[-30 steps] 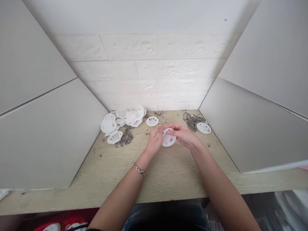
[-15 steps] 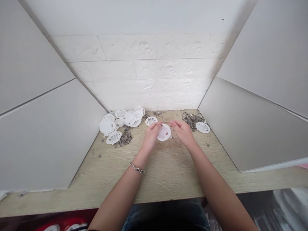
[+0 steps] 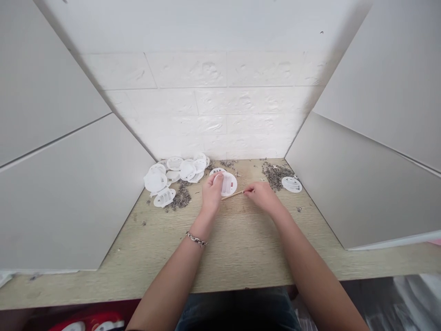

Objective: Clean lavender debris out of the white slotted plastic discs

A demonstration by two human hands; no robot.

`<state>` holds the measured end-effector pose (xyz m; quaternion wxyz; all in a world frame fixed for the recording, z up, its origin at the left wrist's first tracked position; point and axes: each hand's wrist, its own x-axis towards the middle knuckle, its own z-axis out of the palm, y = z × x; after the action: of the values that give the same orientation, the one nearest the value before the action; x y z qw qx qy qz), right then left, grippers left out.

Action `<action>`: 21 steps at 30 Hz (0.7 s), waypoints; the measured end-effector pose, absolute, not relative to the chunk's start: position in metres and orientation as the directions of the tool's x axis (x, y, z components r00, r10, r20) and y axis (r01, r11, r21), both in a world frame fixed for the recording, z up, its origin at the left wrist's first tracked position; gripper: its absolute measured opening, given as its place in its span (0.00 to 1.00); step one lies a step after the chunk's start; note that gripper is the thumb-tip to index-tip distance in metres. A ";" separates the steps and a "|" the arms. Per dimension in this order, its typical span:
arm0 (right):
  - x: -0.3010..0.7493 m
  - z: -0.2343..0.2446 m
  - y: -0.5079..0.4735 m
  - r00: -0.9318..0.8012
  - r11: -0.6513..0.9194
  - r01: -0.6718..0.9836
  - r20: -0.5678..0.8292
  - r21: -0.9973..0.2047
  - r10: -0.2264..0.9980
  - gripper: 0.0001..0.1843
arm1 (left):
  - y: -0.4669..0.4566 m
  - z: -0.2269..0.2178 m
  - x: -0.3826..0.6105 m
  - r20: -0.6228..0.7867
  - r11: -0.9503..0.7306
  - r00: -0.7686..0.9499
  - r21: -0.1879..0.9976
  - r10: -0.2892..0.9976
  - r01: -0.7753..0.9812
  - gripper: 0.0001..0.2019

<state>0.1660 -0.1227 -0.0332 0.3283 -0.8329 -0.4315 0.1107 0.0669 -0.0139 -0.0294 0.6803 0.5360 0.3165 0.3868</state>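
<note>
A round white plate is held in the L hand, w/ its left side pinched btwn thumb and fingers. A small red-brown patch can be seen near its right edge. A thin tan stick is pinched by its right end in the R hand, w/ the fingertips drawn close. The stick's other end is pointed at the L hand, just below the plate; whether either is touched by it can't be told.

What's just changed: the stick has been brought into sight, so the work on this plate is prob. being done w/ a tool now, not only w/ fingers.

Vs. 1 s ago: the plate was held by both hands then; now it's held by one. Vs. 0.5 s ago: the plate has been shifted a bit left and back, the R hand has been brought a bit nearer the body, and more of a second plate behind is covered.

Farther out, a pile of white plates is seen at back left, w/ a heap of tiny metal bits beside it. Another heap of bits is seen at back right, w/ one more plate by it, all on the wood table.
</note>
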 end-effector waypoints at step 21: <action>0.148 -0.020 -0.121 0.477 -0.154 0.849 0.605 -0.506 0.638 0.01 | -0.038 -0.026 0.065 0.131 -0.088 0.566 0.991 0.814 -0.103 0.10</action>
<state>0.1483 -0.1209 -0.0202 0.4207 -0.7492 -0.4960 -0.1254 0.0649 -0.0384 -0.0260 0.6150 0.6364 0.2790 0.3727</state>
